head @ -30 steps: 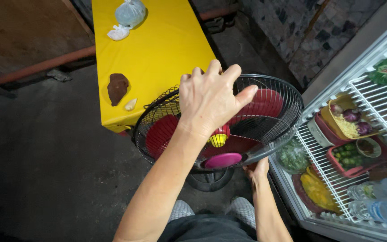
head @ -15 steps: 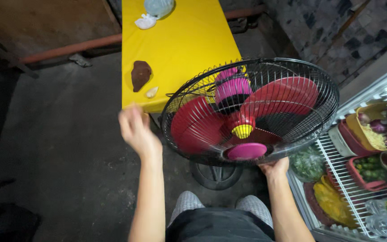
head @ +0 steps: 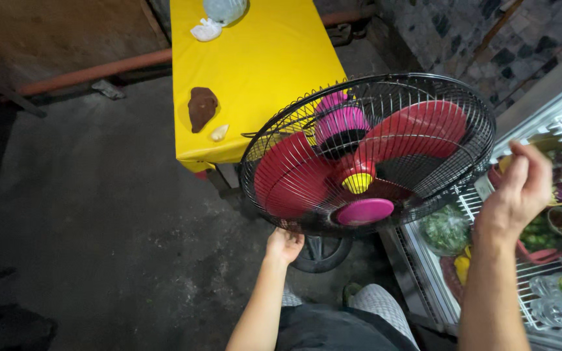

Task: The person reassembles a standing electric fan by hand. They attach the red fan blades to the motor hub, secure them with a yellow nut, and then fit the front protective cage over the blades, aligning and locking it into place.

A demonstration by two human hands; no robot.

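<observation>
A black wire-caged fan [head: 424, 97] with red blades, a yellow hub cap and a pink badge tilts face-up in front of me. My left hand [head: 284, 246] grips the cage's lower rim from underneath. Off the fan and apart from its right edge, my right hand [head: 521, 188] is raised over the open fridge shelves. Its fingers are curled and its palm is turned away, so I cannot see whether anything is in it. The fan's round black base [head: 320, 255] shows below the cage, near my legs.
A yellow-covered table [head: 261, 58] stands behind the fan with a brown lump [head: 201, 107], a small pale piece and a bag on it. An open fridge [head: 554, 273] with wire shelves, bowls, greens and bottles stands at the right. Dark concrete floor [head: 99, 227] stretches left.
My left hand came in from the left and took the fan's lower rim. My right hand let go from under the fan and rose to the right, over the fridge.
</observation>
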